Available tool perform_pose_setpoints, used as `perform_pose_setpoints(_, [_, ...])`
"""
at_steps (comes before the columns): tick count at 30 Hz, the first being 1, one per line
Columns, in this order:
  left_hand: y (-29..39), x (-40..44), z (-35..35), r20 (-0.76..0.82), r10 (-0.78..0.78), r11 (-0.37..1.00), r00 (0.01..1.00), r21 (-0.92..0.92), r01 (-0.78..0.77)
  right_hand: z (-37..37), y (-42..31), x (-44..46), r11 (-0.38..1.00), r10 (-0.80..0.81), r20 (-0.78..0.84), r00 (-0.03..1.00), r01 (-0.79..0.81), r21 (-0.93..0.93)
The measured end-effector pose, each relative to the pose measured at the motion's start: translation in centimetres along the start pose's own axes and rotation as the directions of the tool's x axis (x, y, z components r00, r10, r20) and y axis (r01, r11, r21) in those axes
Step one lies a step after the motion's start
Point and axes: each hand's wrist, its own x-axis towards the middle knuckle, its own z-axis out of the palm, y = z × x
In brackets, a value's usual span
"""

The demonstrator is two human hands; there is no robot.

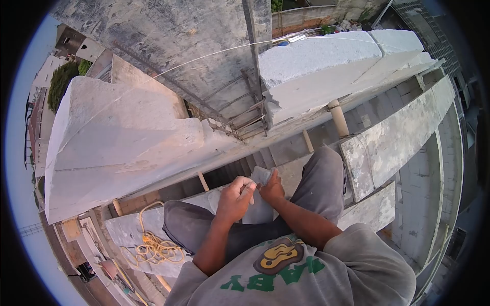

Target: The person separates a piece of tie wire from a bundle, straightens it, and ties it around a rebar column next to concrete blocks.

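Observation:
Both hands meet in front of my lap, between my bent knees. My left hand (236,197) has its fingers curled together near the chest, beside a grey piece; what sits between the fingertips is too small to tell. My right hand (272,188) grips a small grey, cloth-like piece (262,175) that sticks up above the thumb. Below the hands, another pale grey sheet-like piece (258,211) lies over my lap.
I sit on a grey plank (301,176). A coiled yellow rope (155,248) lies left of my knee. Beyond stand rough white walls (122,132), with exposed steel bars (247,115) between them. Deep gaps drop between the planks and wall. A thin cord crosses above.

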Motion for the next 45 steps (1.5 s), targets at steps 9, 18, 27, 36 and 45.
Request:
perform_pose_setpoints(9, [0.9, -1.9, 0.8, 0.038, -0.064, 0.993, 0.997, 0.097, 0.06, -0.6, 4.1, 3.8, 0.96, 0.263, -0.13, 0.956, -0.245, 0.137])
perform_pose_setpoints(18, [-1.7, -1.1, -0.2, 0.271, -0.059, 0.972, 0.961, 0.234, -0.007, 6.4, 6.0, 11.9, 0.982, 0.189, -0.041, 0.981, -0.187, 0.037])
perform_pose_setpoints(27, [-3.4, 4.0, 0.1, 0.346, 0.089, 0.918, 0.934, 0.336, -0.211, 4.7, 3.4, 8.2, 0.965, -0.172, -0.129, 0.977, 0.14, -0.223])
perform_pose_setpoints(36, [-1.7, 8.0, -4.0, 0.37, 0.175, 0.768, 0.912, 0.528, -0.361, -16.0, -6.7, -4.3, 0.594, -0.654, 0.293, 0.697, 0.714, -0.371])
perform_pose_setpoints(45, [2.5, 4.9, -5.7, 0.332, 0.135, 0.875, 0.934, 0.402, -0.27, -15.2, -6.0, -0.6, 0.369, -0.919, -0.066, 0.39, 0.784, -0.499])
